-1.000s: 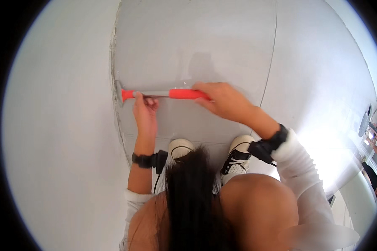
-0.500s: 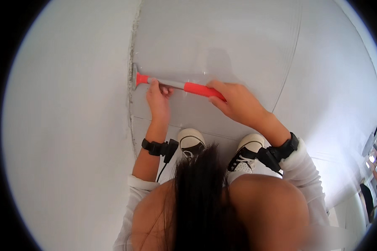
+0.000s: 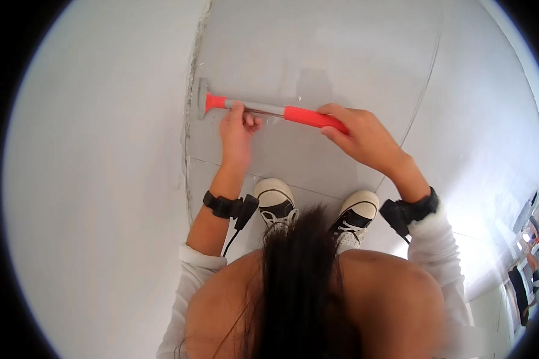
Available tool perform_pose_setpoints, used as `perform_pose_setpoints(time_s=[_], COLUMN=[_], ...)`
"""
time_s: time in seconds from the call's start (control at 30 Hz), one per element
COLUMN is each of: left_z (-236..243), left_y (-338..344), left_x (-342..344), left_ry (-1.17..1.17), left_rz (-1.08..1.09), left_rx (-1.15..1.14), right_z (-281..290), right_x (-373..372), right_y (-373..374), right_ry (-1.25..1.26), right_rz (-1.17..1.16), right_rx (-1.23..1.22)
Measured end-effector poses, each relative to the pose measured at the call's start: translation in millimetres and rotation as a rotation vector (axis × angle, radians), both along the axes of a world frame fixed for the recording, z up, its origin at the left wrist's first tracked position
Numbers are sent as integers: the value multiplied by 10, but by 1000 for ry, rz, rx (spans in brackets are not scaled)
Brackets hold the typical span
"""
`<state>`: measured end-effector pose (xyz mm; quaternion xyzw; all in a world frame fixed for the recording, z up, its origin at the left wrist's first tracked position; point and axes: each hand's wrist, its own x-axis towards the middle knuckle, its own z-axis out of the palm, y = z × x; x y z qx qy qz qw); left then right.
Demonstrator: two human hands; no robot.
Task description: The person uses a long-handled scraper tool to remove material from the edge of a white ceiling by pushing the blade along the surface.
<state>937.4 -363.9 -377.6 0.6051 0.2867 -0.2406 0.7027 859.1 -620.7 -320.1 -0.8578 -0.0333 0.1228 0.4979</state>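
Across the grey floor lies a long-handled scraper [image 3: 257, 108] with a silver shaft, a red grip and a red collar behind its flat grey blade. That blade is at the left, close beside the rough seam where floor meets wall; whether it touches the floor I cannot tell. My left hand [image 3: 238, 133] pinches the shaft just behind the red collar, its other fingers loosely curled. My right hand [image 3: 365, 136] is wrapped round the end of the red grip, covering its tip.
The pale wall [image 3: 96, 179] rises on the left, with a dirty, chipped seam [image 3: 191, 78] along its foot. My black-and-white shoes [image 3: 275, 197] stand on the tiled floor [image 3: 371, 66] just below the scraper. Black straps with cables sit on both forearms. Dark hair hangs over the lower middle.
Both hands have shifted right and slightly away from me with the scraper. Its blade has drawn back from the wall seam, leaving a small gap. My grips look the same.
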Motion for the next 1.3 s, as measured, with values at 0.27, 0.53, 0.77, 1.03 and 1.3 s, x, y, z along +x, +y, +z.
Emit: perform_pose_setpoints(time_s=[0.27, 0.53, 0.77, 1.03, 1.3], left_z=[-42, 62, 193, 237, 140], left_y=[53, -132, -24, -483, -13], left_x=[-33, -2, -34, -37, 255], left_ry=[-22, -66, -38, -1320, -1270], left_rz=[56, 22, -349, -1207, -1428], left_rx=[-9, -141, 358, 879, 1004], right_z=[-40, 79, 64, 66, -32], right_x=[-65, -82, -85, -181, 42], right_y=[187, 46, -126, -328, 118], right_ry=[52, 114, 173, 206, 31], right_rz=[23, -15, -23, -55, -22], right_rx=[2, -29, 31, 11, 11])
